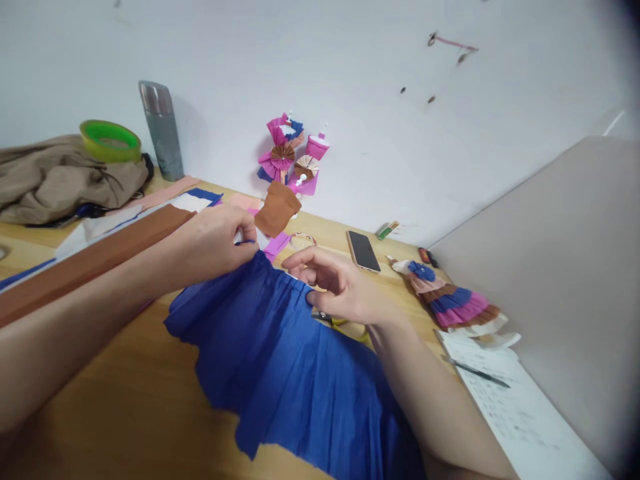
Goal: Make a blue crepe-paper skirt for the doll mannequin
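Note:
A wide piece of blue crepe paper (280,340) is gathered into pleats along its top edge and fans out below, over the table. At the upper left end of that edge, my left hand (220,237) pinches the pleats between thumb and fingers. My right hand (340,283) is further along the same edge, its thumb on the paper and its index finger stretched toward the left hand. Part of its grip is hidden. Behind the paper, by the right wrist, lie scissors (350,328) with yellow handles, partly covered.
Brown paper strips (95,257) lie under my left forearm. At the back are a grey bottle (164,133), a green tape roll (110,141) on brown cloth (65,177), and paper-dressed figures (283,157). Rightward are a phone (363,251), a layered paper dress (450,300) and a pen (480,373) on written paper.

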A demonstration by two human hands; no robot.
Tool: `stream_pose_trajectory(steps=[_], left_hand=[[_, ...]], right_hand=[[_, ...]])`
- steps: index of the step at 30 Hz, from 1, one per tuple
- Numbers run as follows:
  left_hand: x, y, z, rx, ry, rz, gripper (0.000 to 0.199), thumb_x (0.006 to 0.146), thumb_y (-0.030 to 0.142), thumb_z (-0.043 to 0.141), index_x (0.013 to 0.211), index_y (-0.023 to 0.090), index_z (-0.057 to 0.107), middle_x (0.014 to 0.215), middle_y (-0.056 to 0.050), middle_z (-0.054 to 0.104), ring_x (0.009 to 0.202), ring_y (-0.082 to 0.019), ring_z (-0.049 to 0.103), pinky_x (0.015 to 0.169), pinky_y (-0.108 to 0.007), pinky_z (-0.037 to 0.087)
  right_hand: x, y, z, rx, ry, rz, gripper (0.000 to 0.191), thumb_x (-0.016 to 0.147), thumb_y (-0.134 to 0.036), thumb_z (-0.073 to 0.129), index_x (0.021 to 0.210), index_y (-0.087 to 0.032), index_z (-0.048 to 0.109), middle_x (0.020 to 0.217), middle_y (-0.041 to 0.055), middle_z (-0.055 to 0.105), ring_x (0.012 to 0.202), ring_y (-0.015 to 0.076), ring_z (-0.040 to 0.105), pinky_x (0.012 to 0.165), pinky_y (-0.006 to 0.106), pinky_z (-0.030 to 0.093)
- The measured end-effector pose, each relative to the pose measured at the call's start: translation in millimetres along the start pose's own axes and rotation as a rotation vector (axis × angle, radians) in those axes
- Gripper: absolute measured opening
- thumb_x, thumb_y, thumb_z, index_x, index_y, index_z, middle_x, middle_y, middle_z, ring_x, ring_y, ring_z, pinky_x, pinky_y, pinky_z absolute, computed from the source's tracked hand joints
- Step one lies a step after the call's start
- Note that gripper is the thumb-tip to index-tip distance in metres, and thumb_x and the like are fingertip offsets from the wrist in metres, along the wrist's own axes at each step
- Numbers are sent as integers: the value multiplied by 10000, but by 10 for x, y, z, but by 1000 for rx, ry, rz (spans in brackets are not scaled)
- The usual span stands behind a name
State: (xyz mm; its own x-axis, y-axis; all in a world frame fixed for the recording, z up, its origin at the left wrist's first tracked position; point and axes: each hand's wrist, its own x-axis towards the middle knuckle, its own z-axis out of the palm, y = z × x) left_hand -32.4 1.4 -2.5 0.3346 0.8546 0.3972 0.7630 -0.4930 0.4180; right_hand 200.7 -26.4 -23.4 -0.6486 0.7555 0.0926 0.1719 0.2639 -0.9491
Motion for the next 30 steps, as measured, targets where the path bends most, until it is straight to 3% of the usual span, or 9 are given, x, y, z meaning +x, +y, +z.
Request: stream_pose_trajectory(steps=[2,6,9,12,15,18,22,30], left_hand=[[-8,2,-4,13,26,16,123,671,263,547,591,179,587,598,21,612,571,-111,495,572,-232,344],[-34,31,-4,9,16,57,109,682,246,551,604,177,583,591,27,593,554,-101,474,571,-229,341],[-79,68,9,-18,-16,115,98,710,217,542,628,177,576,568,40,554,527,-91,444,563,-227,337],[-127,100,21,-39,-28,141,83,727,193,544,653,176,579,570,46,542,517,-87,431,555,-225,336],[-146,116,22,-52,-12,136,86,735,186,550,654,175,576,576,46,543,518,-87,426,549,-224,331],[-141,124,21,-78,-17,131,84,735,192,549,660,172,582,583,46,552,525,-86,438,547,-222,333],[-148,152,19,-116,-30,104,85,725,174,543,650,166,582,587,47,554,543,-86,460,549,-219,341],[-194,229,20,-224,-37,59,79,739,189,531,674,168,571,653,30,575,627,-116,519,614,-253,393]], right_hand=[[16,7,-9,7,8,-19,413,750,-271,652,1151,-203,580,959,36,538,736,124,500,615,236,421],[42,1,17,19,89,-8,550,787,-568,641,1152,-160,587,792,-2,507,655,115,471,593,236,397],[54,-33,54,44,141,51,558,783,-642,612,1065,-160,627,824,21,583,706,137,534,635,250,424],[60,-75,70,34,205,85,478,793,-619,612,955,-173,671,968,53,649,861,170,594,740,268,454],[65,-79,56,76,178,86,439,800,-590,625,933,-178,694,987,54,662,906,174,605,785,274,457],[68,-42,36,90,97,100,420,780,-552,673,962,-174,687,811,13,617,745,134,562,676,245,430],[65,-7,32,58,27,157,369,772,-501,693,882,-150,659,603,-49,456,541,84,387,517,215,309],[62,-60,44,-69,95,120,187,816,-349,629,845,-165,637,789,15,602,673,123,537,626,247,416]])
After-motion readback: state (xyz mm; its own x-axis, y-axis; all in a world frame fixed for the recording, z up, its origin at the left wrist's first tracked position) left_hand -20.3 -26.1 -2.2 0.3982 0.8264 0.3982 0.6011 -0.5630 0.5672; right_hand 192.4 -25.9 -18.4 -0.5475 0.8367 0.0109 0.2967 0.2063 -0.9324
